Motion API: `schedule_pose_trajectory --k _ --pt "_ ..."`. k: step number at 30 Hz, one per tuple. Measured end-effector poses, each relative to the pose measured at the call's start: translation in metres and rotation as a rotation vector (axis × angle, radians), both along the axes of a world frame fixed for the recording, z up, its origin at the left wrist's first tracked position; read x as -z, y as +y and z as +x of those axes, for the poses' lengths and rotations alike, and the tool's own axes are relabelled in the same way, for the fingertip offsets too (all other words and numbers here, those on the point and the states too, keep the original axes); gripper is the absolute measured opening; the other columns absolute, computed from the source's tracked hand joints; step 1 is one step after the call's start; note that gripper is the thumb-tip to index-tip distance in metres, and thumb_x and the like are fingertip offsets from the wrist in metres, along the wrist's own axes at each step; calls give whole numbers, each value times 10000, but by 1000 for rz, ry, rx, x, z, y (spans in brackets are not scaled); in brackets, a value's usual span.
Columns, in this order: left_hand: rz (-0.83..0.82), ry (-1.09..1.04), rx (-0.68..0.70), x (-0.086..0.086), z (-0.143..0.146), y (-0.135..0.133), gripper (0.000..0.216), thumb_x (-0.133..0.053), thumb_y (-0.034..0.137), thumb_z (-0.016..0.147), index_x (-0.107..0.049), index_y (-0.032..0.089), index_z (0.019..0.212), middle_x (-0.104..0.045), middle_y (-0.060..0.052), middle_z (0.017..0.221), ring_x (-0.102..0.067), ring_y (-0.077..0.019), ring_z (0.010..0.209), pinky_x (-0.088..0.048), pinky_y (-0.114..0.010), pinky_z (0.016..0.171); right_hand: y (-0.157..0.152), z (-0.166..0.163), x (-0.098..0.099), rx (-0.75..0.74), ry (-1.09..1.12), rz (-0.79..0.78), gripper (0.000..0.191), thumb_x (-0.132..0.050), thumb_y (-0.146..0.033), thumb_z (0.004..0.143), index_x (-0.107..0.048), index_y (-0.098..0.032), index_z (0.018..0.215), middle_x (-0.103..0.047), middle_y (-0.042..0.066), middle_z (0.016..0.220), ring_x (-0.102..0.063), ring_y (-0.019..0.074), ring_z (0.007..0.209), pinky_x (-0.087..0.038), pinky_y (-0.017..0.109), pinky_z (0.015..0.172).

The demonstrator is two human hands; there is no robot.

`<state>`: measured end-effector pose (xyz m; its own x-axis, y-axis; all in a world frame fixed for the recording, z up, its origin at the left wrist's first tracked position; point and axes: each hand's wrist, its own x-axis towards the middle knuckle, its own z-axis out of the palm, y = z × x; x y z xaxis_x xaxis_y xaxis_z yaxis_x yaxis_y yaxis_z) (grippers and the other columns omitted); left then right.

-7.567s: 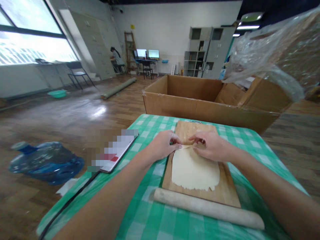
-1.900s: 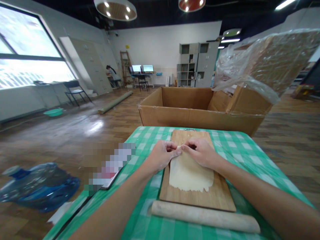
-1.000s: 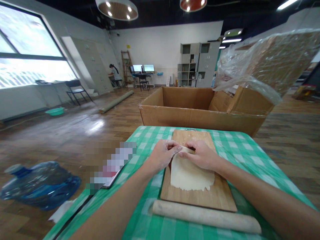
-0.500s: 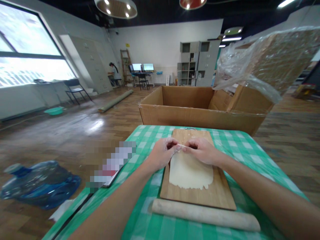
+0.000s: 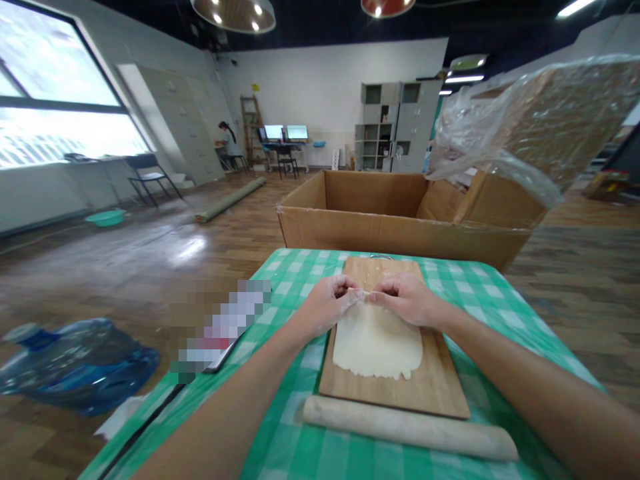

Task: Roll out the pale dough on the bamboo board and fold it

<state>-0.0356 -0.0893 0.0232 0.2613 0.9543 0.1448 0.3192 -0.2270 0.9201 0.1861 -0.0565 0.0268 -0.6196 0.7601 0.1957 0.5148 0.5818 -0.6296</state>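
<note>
On board point(image 5: 445, 390): dough's point(image 5: 377, 343) far edge partly hidden by left hand point(image 5: 327, 303), right hand point(image 5: 407, 300) | left of board: flat object point(image 5: 230, 327) pixelated | farther left: jug point(image 5: 85, 367) cut off

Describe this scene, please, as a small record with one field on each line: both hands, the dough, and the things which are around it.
Left hand: pinches the far edge of the dough sheet
Right hand: beside the left, pinching the same edge
Dough: pale, flat; near edge ragged
Support: wooden cutting board, on a green-and-white checked cloth
Rolling pin: lies on the cloth along the board's near end, not held
Beyond the cloth: open cardboard box
Floor, left: bluish plastic bottle on its side
</note>
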Motion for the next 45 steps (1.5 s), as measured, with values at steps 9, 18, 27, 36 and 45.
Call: schedule_pose_trajectory --k 9,18,27,36,45 --pt "-4 119 -11 -3 -2 -3 260 -679 411 842 -771 171 873 -702 -34 745 -569 -157 639 -351 -256 543 -4 1 -6 -49 8 -91 492 -551 -589 950 -579 -187 667 -472 -25 621 -415 125 590 -268 269 510" --pt "17 118 -26 -1 -2 -1 262 -697 418 837 -767 168 877 -710 -29 759 -565 -151 654 -361 -250 558 -4 4 -6 -73 15 -124 471 -567 -561 959 -582 -185 675 -453 -41 618 -395 111 575 -260 269 506" --pt "20 131 28 -5 -4 -2 291 -728 452 815 -799 179 889 -759 -53 840 -626 -186 720 -400 -267 598 -2 5 -6 -74 44 -125 402 -605 -527 939 -708 -168 789 -587 -7 679 -471 128 620 -308 267 535" --pt "66 180 -16 -8 -6 -2 222 -737 394 793 -803 187 836 -768 -57 843 -648 -205 740 -418 -276 607 3 12 -8 -45 48 -133 380 -654 -522 900 -713 -175 756 -575 -23 640 -456 117 587 -295 262 520" --pt "64 127 -110 -6 -5 0 226 -737 400 800 -808 186 808 -758 -56 768 -632 -206 709 -399 -278 594 11 22 -7 -4 101 -198 363 -676 -523 881 -716 -178 774 -604 -11 690 -480 131 626 -340 263 549"
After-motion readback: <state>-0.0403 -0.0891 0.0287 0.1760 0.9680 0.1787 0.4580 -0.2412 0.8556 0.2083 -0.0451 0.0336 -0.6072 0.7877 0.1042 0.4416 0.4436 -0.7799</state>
